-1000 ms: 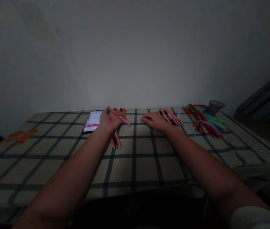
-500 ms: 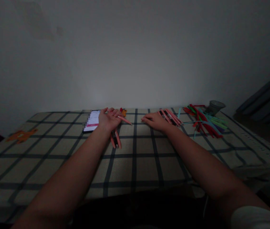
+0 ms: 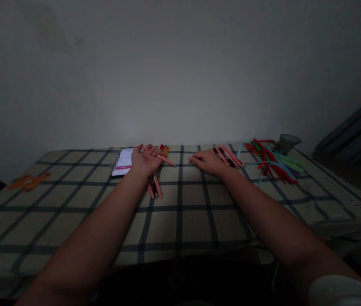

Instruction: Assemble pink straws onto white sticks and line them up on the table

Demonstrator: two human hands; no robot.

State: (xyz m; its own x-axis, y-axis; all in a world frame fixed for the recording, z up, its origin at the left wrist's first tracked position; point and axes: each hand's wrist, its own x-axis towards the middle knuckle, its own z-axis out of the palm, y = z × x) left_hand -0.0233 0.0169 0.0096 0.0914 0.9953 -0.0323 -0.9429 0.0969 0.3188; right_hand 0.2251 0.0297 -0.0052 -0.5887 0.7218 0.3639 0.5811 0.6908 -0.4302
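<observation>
My left hand (image 3: 145,161) is turned palm up, its fingers curled around a pink pen (image 3: 167,160) whose tip points right and down. Beneath that wrist lie several pink and black pens (image 3: 155,187), partly hidden. My right hand (image 3: 207,162) rests palm down on the checked cloth, fingers loosely bent toward the left, thumb a little apart; nothing shows in it. Just beyond its wrist, touching or nearly so, is a row of pink and black pens (image 3: 228,156).
A lit phone (image 3: 123,161) lies left of my left hand. Orange cut-out shapes (image 3: 30,181) are on the checked cloth (image 3: 180,221), one partly behind the left fingers. At right are colourful fuzzy strips (image 3: 276,163) and a grey cup (image 3: 286,143). A wall stands behind.
</observation>
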